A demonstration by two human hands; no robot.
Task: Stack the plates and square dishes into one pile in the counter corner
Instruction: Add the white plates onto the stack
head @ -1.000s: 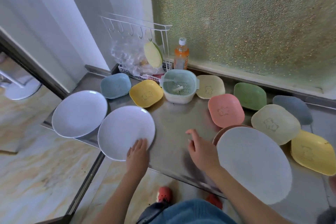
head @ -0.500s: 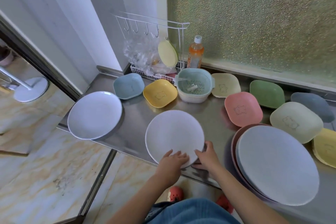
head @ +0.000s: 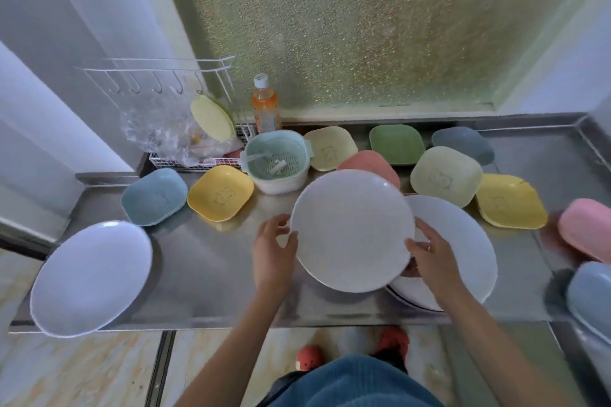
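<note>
A white round plate (head: 352,230) is lifted above the steel counter (head: 205,261); my left hand (head: 272,249) grips its left rim and my right hand (head: 428,256) grips its right rim. It partly overlaps a pile of larger round plates (head: 463,241) just to its right. Another white plate (head: 91,277) lies at the counter's left end, overhanging the edge. Square dishes spread along the back: blue (head: 153,196), yellow (head: 220,196), cream (head: 329,147), pink (head: 373,163), green (head: 396,144), grey-blue (head: 463,144), pale green (head: 446,175), yellow (head: 509,201), pink (head: 587,228), blue (head: 591,294).
A mint colander bowl (head: 276,165) stands behind the held plate. An orange drink bottle (head: 265,106) and a white wire rack (head: 185,129) holding a plastic bag and a pale dish sit at the back left. The frosted window runs behind; the right counter corner (head: 575,129) has a raised lip.
Both hands took the white plate by its rims, lifted it off the counter and carried it right, over the edge of the plate pile. The view shifted right, showing more dishes.
</note>
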